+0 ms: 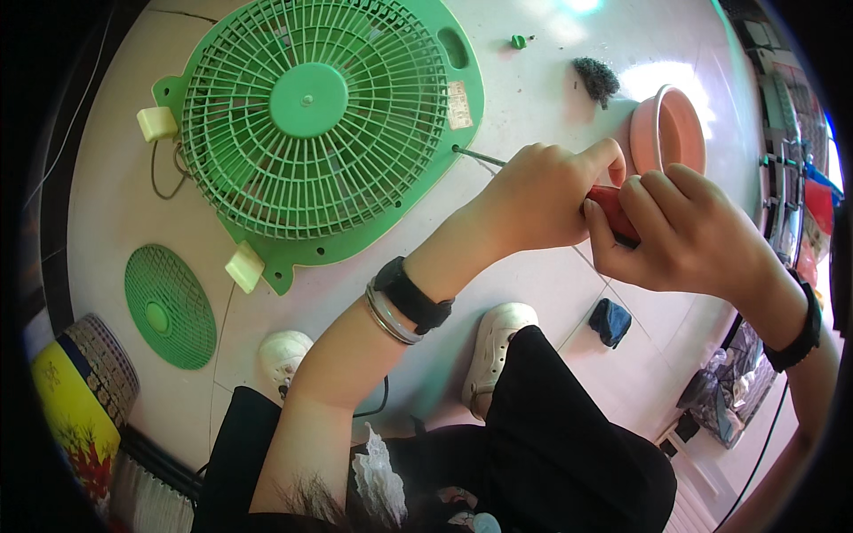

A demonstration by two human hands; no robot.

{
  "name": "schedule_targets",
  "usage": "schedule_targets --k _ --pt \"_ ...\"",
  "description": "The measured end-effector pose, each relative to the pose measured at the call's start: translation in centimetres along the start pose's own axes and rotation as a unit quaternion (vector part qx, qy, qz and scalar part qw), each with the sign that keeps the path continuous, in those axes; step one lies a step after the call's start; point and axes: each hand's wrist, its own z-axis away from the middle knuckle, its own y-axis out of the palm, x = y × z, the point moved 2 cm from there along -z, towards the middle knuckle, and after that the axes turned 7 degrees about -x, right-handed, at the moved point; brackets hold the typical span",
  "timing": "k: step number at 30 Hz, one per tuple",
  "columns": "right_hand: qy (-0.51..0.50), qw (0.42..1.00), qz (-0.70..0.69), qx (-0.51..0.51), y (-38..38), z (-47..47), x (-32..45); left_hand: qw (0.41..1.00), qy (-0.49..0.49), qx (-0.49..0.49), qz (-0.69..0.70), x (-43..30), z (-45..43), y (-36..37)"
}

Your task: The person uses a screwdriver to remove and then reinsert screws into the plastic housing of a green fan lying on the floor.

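A screwdriver (610,209) with a red and black handle lies between my two hands. Its thin metal shaft reaches left to a hole at the lower right edge of a green box fan housing (400,230). My left hand (550,193) is closed around the front of the screwdriver, hiding where shaft meets handle. My right hand (673,230) grips the handle's rear. The fan's round green grille (306,100) faces up, blades partly visible through its slots. Two pale yellow feet (157,124) (244,266) stick out from the housing's left side.
A smaller round green grille (170,306) lies on the tiled floor at left. Right of the fan are a small green knob (518,42), a dark scouring pad (596,80) and a pink basin (646,136). A dark blue cloth (610,323) lies below my right hand.
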Motion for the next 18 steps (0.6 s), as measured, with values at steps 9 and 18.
schedule_targets --k 9,18 --pt "0.351 0.887 -0.281 0.107 0.2 0.2 0.3 0.983 0.015 -0.167 -0.074 -0.5 2.6 0.3" --pt "0.487 0.751 -0.445 0.032 1.0 0.3 0.9 0.956 0.004 -0.245 -0.163 -0.3 1.8 3.0"
